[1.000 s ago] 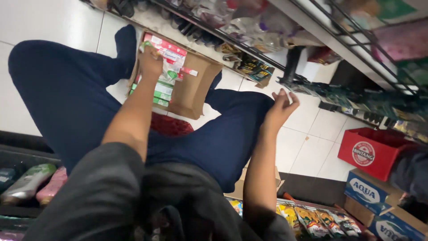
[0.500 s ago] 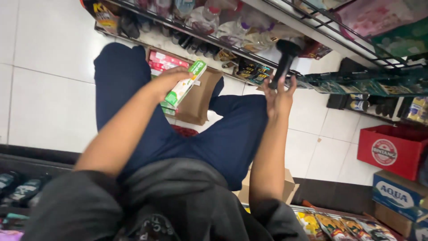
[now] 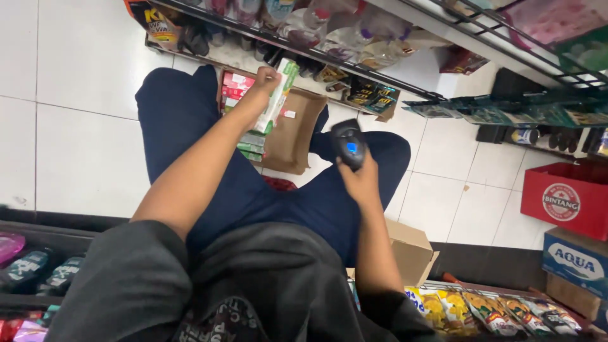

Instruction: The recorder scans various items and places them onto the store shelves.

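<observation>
A person in dark blue trousers and a grey shirt crouched on a white tiled floor (image 3: 88,152) in a shop aisle, seen from above. The left hand (image 3: 265,81) was clenched around a slim green and white box (image 3: 277,95), holding it raised above an open cardboard carton (image 3: 297,136) that stood on the floor between the knees. More green and red boxes (image 3: 244,114) were stacked upright inside the carton, along its left side. The right hand (image 3: 360,180) gripped a black handheld scanner (image 3: 348,144), its blue light showing, held just to the right of the carton and apart from the box. A wire shelf (image 3: 304,47) of bottles and pouches ran along the floor ahead of the carton. A red crate (image 3: 567,199) and a blue and white box (image 3: 576,259) sat at the right edge, and a row of yellow snack packets (image 3: 481,310) lay near the person's right elbow.
</observation>
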